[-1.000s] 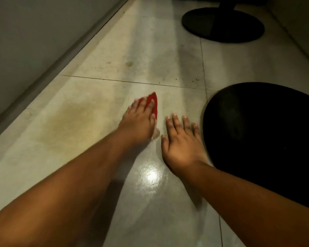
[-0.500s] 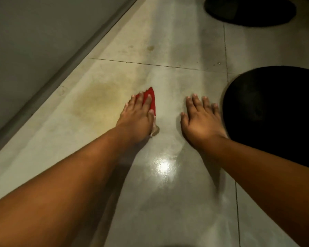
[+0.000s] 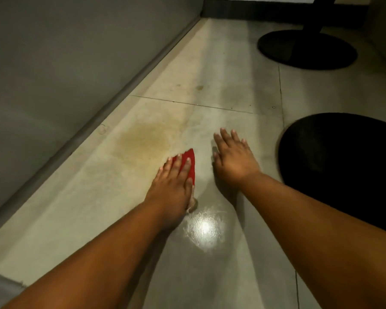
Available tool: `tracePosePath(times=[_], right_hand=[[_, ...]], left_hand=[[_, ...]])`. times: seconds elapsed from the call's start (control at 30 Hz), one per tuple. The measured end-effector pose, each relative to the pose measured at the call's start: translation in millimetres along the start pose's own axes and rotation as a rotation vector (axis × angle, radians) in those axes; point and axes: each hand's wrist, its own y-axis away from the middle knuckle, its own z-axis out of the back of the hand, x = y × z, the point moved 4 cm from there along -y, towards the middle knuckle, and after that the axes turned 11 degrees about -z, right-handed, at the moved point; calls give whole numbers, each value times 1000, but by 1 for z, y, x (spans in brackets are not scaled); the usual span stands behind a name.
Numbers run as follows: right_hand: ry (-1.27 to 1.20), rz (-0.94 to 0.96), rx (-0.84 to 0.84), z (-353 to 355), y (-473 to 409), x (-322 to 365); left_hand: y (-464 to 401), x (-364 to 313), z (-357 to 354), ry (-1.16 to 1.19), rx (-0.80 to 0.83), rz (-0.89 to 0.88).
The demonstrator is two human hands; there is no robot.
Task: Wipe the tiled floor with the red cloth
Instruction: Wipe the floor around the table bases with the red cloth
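Nearest the camera a bright wet glare (image 3: 204, 227) shines on the grey tiled floor (image 3: 243, 275) between the two forearms, much where it shone half a second ago relative to the hands, which suggests that patch is already wiped.

Just beyond it, the left hand (image 3: 173, 186) lies flat with straight fingers pressing the red folded cloth (image 3: 188, 162) onto the tile; only the cloth's pointed far end and right edge show past the fingers (a pale frayed bit pokes out near the wrist). Over the last second this hand and cloth have kept their pose but now sit just beside the near right edge of the yellowish-brown stain (image 3: 143, 141), which lay off to the left before. So the stroke seems to be working towards that stain, which remains plainly unwiped.

The right hand (image 3: 234, 159) is spread flat on the bare tile, holding nothing, and has stayed a prop for the body's weight, near the cloth but apart from it.

To its right sits a black round base (image 3: 343, 175), now closer in view. Farther off, past the grout line (image 3: 210, 105), stands a second black round pedestal base (image 3: 308, 50) with its post, and the grey skirting (image 3: 98, 126) runs along the left wall.
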Motion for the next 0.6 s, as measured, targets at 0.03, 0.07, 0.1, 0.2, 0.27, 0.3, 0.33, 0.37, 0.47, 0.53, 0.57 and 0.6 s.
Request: tracePosePath(times=[0.03,0.07,0.1,0.2,0.27,0.3,0.33,0.37,0.47,0.53,0.57,0.6], right_hand=[[27,-4,47,-6,-6,-1],[50,-29,86,-12,-13,-3],[59,-71,105,-19,-17,-7],[64,-138,44,-33,-23,-13],[71,-127,29,-37,-23,-13],[65,-130,17,-37,-23,-14],[65,-132,9,-36,-23,-15],[71,-130,7,-35,-24,-15],[52,-149,3,-31,-23,-14],[36,-138,1,-31,-24,-12],[31,-133,-3,-30,-25,-13],[30,-133,-5,-30,-25,-13]], left_hand=[[14,-4,-2,-9,5,-23],[23,-5,-2,-9,14,-30],[28,-4,-2,-6,23,-27],[8,4,2,-40,3,-15],[-19,10,3,-33,-5,-1],[-37,14,4,-27,-6,-3],[-55,18,5,-22,-8,-5],[-72,23,6,-19,-8,-8],[-131,32,7,-12,-26,-22],[-160,36,5,5,-24,11],[-167,36,6,8,-32,17],[-168,35,8,4,-33,13]])
